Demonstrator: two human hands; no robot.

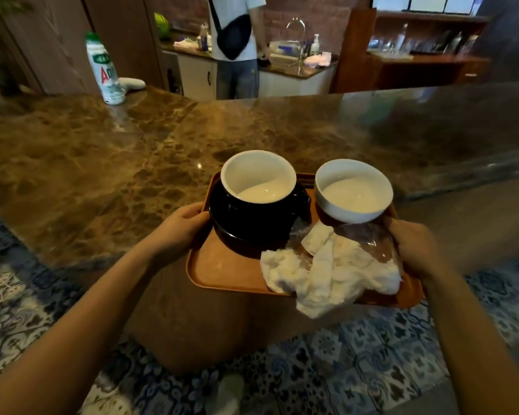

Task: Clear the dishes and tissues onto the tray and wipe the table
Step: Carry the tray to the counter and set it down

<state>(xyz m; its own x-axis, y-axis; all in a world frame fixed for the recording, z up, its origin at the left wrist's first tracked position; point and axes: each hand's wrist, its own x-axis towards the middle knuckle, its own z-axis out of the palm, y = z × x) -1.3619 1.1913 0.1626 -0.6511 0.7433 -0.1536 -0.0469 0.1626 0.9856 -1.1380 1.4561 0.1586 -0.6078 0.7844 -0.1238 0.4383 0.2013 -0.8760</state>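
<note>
both hands on the loaded tray at the table's edge

in the centre of the frame i see the tray (222,271), orange-brown, held at both short ends. my left hand (186,226) grips its left rim, thumb over the top and fingers tucked beneath. my right hand (414,250) grips the right rim the same way, thumb beside a clear plastic wrapper (369,238).

on the tray's far left stands a black cup (258,217) with a white inside, sitting on a black saucer (222,232). just to its right is a white bowl (354,190), upright. in front of the bowl, towards the lower right of the tray, lie the crumpled tissues (327,274), one corner hanging over the near rim.

the tray's far end overlaps the brown marble table (102,160); its near end sticks out over the patterned tile floor (372,354). i cannot tell whether it rests on the table.

at the upper left of the frame a white bottle (105,67) with a green cap stands on the table. at top centre a person (237,40) stands at a counter with a sink tap (297,28).
</note>
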